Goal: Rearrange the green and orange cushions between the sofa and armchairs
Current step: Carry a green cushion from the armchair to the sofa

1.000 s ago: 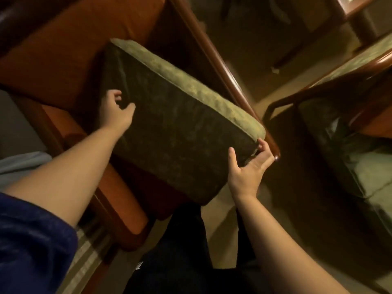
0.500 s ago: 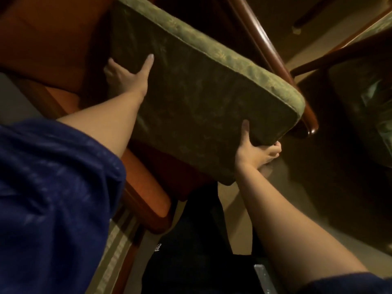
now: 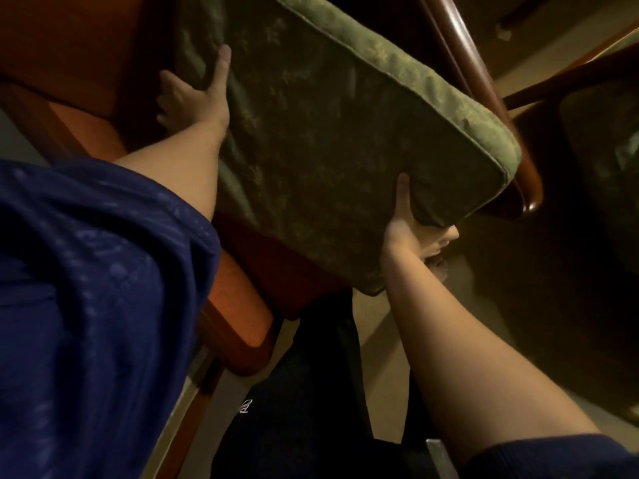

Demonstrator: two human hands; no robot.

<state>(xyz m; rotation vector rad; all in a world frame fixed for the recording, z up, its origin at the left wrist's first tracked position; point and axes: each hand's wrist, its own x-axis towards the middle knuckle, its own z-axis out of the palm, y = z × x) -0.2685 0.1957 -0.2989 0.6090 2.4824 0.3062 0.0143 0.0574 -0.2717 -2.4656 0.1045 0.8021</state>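
A large green cushion (image 3: 332, 140) with a faint leaf pattern is held tilted in the air over an armchair with orange cushions (image 3: 69, 53). My left hand (image 3: 197, 95) grips its left edge, thumb on the near face and fingers behind. My right hand (image 3: 411, 229) holds its lower right corner from beneath, thumb up along the near face. The orange seat cushion (image 3: 273, 267) shows dark red-orange under the green one.
The armchair's near wooden arm (image 3: 238, 326) juts toward me at lower centre, its far arm (image 3: 484, 95) curving behind the cushion. A second chair with green upholstery (image 3: 608, 160) stands at the right. Beige floor (image 3: 484, 347) lies between them. My dark trousers (image 3: 304, 409) are below.
Both hands have lifted the green cushion up off the orange seat and tipped it toward me. The view has swung closer to the armchair.
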